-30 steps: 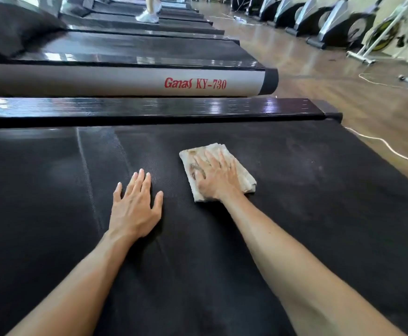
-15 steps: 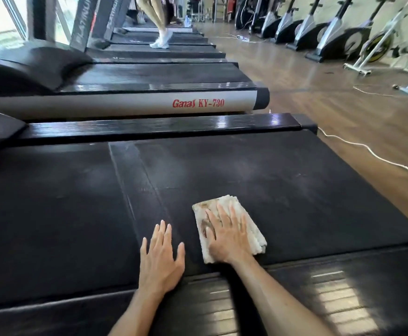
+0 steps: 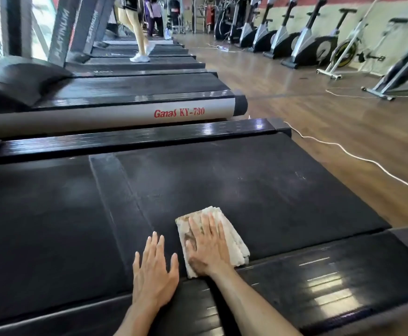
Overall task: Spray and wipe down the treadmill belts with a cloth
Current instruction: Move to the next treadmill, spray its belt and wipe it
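The black treadmill belt (image 3: 246,185) fills the middle of the view. A folded whitish cloth (image 3: 232,235) with brown dirt marks lies on it close to the near side rail. My right hand (image 3: 206,248) presses flat on the cloth with straight fingers. My left hand (image 3: 154,275) lies flat on the bare belt just left of the cloth, fingers spread, its heel at the belt's near edge. No spray bottle is in view.
A glossy black side rail (image 3: 319,275) runs along the near edge and another rail (image 3: 149,139) along the far edge. Beyond stands a treadmill marked Ganas KY-730 (image 3: 178,112). A person (image 3: 140,44) walks on a farther treadmill. A white cable (image 3: 358,158) crosses the wooden floor; exercise bikes (image 3: 307,44) line the wall.
Both hands and the cloth have been drawn back across the belt to its near edge, and the view has risen to show the near rail and more of the room.
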`<state>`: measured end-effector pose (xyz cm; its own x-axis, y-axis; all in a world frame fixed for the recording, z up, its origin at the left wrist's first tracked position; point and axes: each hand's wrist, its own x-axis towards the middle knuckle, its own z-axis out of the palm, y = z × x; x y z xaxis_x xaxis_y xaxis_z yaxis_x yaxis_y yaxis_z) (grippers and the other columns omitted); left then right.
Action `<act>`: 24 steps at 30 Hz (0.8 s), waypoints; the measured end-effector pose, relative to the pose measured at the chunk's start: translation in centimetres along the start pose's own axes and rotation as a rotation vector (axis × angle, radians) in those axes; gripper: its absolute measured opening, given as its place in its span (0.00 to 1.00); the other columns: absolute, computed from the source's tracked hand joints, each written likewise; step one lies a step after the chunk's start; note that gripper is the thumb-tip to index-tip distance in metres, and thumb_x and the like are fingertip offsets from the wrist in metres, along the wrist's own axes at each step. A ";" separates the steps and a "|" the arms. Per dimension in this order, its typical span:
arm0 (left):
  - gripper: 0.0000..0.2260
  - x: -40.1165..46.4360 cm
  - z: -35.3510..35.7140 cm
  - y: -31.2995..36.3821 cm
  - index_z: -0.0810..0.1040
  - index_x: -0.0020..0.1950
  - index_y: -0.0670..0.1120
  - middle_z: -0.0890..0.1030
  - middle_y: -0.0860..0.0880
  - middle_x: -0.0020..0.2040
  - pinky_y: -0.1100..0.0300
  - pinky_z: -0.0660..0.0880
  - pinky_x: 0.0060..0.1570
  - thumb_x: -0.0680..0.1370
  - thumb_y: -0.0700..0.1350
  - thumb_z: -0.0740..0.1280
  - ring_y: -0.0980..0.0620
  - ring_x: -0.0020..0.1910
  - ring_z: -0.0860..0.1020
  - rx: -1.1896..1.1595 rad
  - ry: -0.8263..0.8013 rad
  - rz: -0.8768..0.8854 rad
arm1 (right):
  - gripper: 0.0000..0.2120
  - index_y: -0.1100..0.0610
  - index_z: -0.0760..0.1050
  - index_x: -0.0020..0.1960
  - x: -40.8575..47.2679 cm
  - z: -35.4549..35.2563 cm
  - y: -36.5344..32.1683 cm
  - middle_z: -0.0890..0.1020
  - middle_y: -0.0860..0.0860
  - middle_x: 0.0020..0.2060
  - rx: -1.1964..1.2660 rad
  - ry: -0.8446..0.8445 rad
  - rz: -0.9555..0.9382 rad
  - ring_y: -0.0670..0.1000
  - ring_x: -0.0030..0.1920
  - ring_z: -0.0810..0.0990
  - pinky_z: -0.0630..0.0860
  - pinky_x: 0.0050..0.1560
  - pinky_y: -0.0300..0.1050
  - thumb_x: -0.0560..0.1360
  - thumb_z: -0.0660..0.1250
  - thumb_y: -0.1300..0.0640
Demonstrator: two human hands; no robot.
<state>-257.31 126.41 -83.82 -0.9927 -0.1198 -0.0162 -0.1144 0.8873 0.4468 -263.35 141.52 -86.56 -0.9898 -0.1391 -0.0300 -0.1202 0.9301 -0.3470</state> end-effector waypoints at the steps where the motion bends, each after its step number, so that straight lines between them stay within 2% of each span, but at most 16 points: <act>1: 0.30 0.2 0.1 0.4 0.50 0.84 0.49 0.45 0.54 0.84 0.53 0.40 0.80 0.85 0.57 0.53 0.58 0.81 0.41 -0.007 -0.003 0.004 | 0.37 0.46 0.61 0.82 0.2 0.0 0.3 0.58 0.58 0.82 -0.018 0.004 -0.009 0.59 0.83 0.53 0.43 0.78 0.57 0.74 0.48 0.40; 3: 0.29 0.6 0.4 1.3 0.50 0.84 0.49 0.45 0.54 0.84 0.52 0.40 0.80 0.85 0.56 0.53 0.58 0.82 0.42 -0.014 -0.014 0.013 | 0.32 0.45 0.74 0.74 0.4 0.1 1.2 0.72 0.57 0.76 -0.039 0.036 0.009 0.60 0.77 0.69 0.54 0.74 0.60 0.71 0.58 0.42; 4: 0.29 0.8 0.7 1.8 0.50 0.84 0.49 0.45 0.54 0.84 0.52 0.41 0.80 0.85 0.56 0.53 0.58 0.82 0.42 -0.020 -0.009 0.021 | 0.31 0.45 0.76 0.72 0.7 0.2 2.2 0.74 0.57 0.74 -0.038 0.041 0.013 0.60 0.76 0.71 0.56 0.73 0.61 0.70 0.59 0.42; 6: 0.29 1.4 1.4 3.2 0.51 0.84 0.49 0.46 0.54 0.84 0.52 0.41 0.80 0.85 0.56 0.54 0.57 0.82 0.43 -0.032 -0.001 0.066 | 0.31 0.44 0.75 0.73 0.8 -0.8 4.1 0.72 0.56 0.76 -0.018 0.054 0.014 0.60 0.78 0.65 0.53 0.75 0.61 0.71 0.58 0.42; 9: 0.28 3.3 3.9 5.1 0.54 0.83 0.48 0.50 0.53 0.84 0.53 0.42 0.81 0.84 0.54 0.57 0.58 0.82 0.45 -0.039 0.023 0.122 | 0.37 0.42 0.60 0.82 2.0 -2.0 8.4 0.52 0.55 0.84 -0.017 0.069 0.074 0.58 0.83 0.43 0.38 0.79 0.61 0.73 0.47 0.38; 10: 0.28 4.0 4.4 5.4 0.56 0.83 0.48 0.52 0.53 0.83 0.53 0.43 0.81 0.84 0.54 0.57 0.57 0.82 0.46 -0.046 0.036 0.137 | 0.38 0.42 0.56 0.83 2.2 -2.4 9.1 0.48 0.54 0.84 -0.032 0.076 0.086 0.59 0.83 0.40 0.35 0.79 0.61 0.73 0.45 0.37; 13: 0.27 7.5 6.2 7.3 0.59 0.82 0.47 0.55 0.52 0.83 0.52 0.44 0.80 0.84 0.53 0.57 0.57 0.82 0.48 -0.061 0.084 0.185 | 0.38 0.42 0.53 0.84 3.7 -3.0 11.9 0.48 0.54 0.84 -0.036 0.118 0.138 0.59 0.83 0.41 0.36 0.79 0.63 0.74 0.46 0.37; 18: 0.26 11.0 7.2 10.3 0.62 0.81 0.45 0.59 0.50 0.82 0.51 0.47 0.80 0.83 0.49 0.61 0.55 0.82 0.53 -0.087 0.103 0.157 | 0.37 0.41 0.51 0.84 4.3 -5.2 14.1 0.49 0.51 0.84 -0.077 0.058 0.129 0.56 0.83 0.40 0.36 0.79 0.60 0.75 0.47 0.33; 21: 0.26 10.5 6.9 11.6 0.63 0.80 0.45 0.60 0.50 0.82 0.49 0.49 0.80 0.83 0.49 0.62 0.54 0.81 0.54 -0.087 0.165 0.151 | 0.37 0.43 0.50 0.84 3.8 -6.7 15.5 0.43 0.55 0.84 -0.053 0.065 0.107 0.56 0.82 0.33 0.31 0.78 0.59 0.77 0.46 0.33; 24: 0.25 7.2 7.0 11.9 0.65 0.80 0.45 0.62 0.50 0.81 0.49 0.50 0.80 0.83 0.47 0.63 0.55 0.81 0.56 -0.097 0.228 0.171 | 0.34 0.48 0.47 0.85 3.3 -7.0 16.1 0.35 0.56 0.83 -0.043 0.061 0.081 0.53 0.80 0.26 0.26 0.77 0.56 0.82 0.49 0.37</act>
<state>-266.04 139.17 -84.87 -0.9616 -0.0788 0.2628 0.0689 0.8577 0.5094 -269.08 158.43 -85.69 -0.9991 -0.0433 0.0012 -0.0416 0.9513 -0.3055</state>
